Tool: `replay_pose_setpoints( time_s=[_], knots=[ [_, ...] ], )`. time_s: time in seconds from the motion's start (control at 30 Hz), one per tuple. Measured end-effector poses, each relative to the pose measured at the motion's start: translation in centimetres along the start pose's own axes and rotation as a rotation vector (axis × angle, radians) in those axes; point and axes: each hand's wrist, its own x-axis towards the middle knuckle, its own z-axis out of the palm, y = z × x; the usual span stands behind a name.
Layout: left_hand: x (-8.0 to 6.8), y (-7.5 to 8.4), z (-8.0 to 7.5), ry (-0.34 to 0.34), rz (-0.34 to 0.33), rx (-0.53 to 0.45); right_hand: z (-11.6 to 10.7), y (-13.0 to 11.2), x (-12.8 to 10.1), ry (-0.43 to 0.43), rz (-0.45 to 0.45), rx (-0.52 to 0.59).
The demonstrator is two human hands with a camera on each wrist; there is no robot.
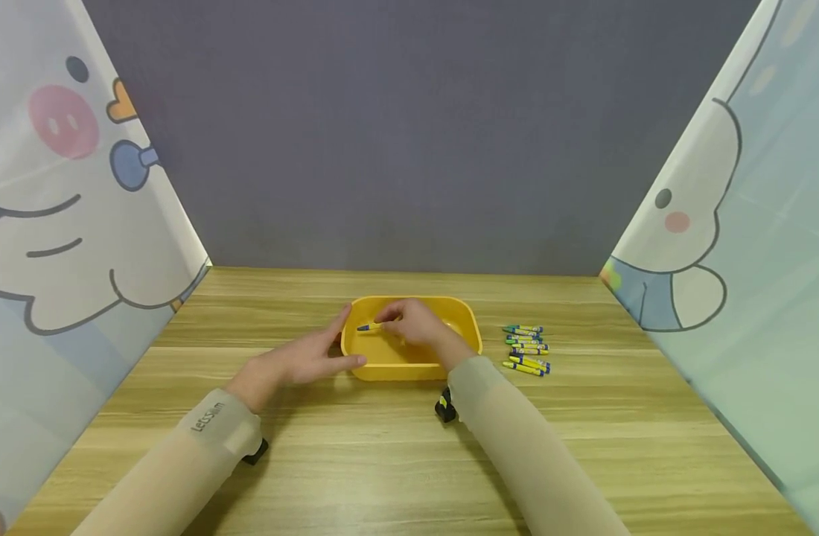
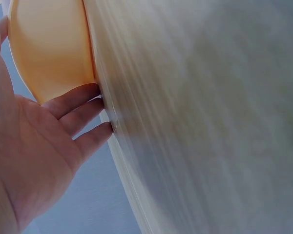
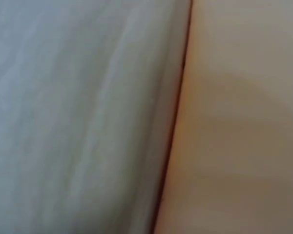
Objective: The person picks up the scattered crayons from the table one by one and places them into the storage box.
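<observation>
A yellow plastic tub with rounded corners stands on the wooden table. My right hand reaches into it, thumb and fingertips pinching a yellow crayon with a blue end, held nearly level over the tub's floor. At the tub's left end is my left hand, thumb and fingers spread, thumb by the front rim. The left wrist view shows its extended fingers against the outer wall. Only the tub's side and the table show in the right wrist view; that hand is out of sight there.
Right of the tub, several yellow crayons with blue and green parts lie in a loose column on the table. A dark grey panel rises behind the table. Cartoon-printed sheets flank both sides.
</observation>
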Motion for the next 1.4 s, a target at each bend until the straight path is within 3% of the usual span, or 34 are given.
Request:
replay_pose_setpoints(
  time_s=[0.17, 0.43, 0.77, 1.4],
  knots=[
    [0.08, 0.01, -0.15, 0.005, -0.010, 0.015, 0.17, 0.16, 0.32, -0.002, -0.038, -0.124],
    [-0.04, 0.23, -0.14, -0.006, -0.015, 0.004, 0.17, 0.22, -0.02, -0.025, -0.016, -0.153],
    [0.10, -0.10, 0.08, 0.004, -0.013, 0.024, 0.65, 0.20, 0.15, 0.026, -0.020, -0.274],
    [0.00, -0.26, 0.11, 0.007, -0.001, 0.019, 0.63, -0.24, 0.17, 0.022, -0.012, -0.268]
  ],
)
